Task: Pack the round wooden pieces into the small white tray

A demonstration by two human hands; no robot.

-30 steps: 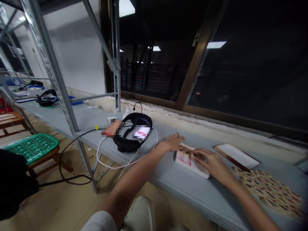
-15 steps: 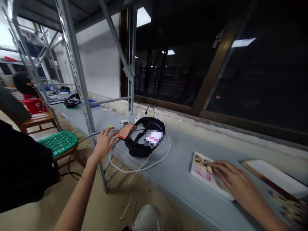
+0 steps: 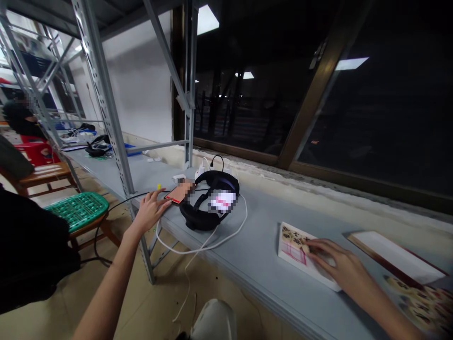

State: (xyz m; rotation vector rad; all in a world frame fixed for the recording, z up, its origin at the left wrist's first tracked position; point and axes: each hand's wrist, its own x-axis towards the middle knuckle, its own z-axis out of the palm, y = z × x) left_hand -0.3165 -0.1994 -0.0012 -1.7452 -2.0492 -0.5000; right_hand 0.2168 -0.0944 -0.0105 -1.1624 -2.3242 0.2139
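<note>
My right hand pinches a round wooden xiangqi piece between thumb and fingertips, low over a white box. Several xiangqi pieces with dark characters lie at the far left end of that box; my hand covers some of its inside. On the left, my left hand has its fingers stretched out, their tips at the near edge of a phone lying on the grey shelf. More loose pieces, somewhat blurred, lie to the right, partly behind my right forearm.
A black headset with a lit, blurred-out screen lies between my hands. A white cable loops over the shelf's front edge. An open lid or tray is at the right. Metal uprights rise at left, near a green-seated chair.
The view has turned slightly to the right, so most things appear shifted left. My right hand keeps its pinch at the box, and my left hand stays beside the phone.
</note>
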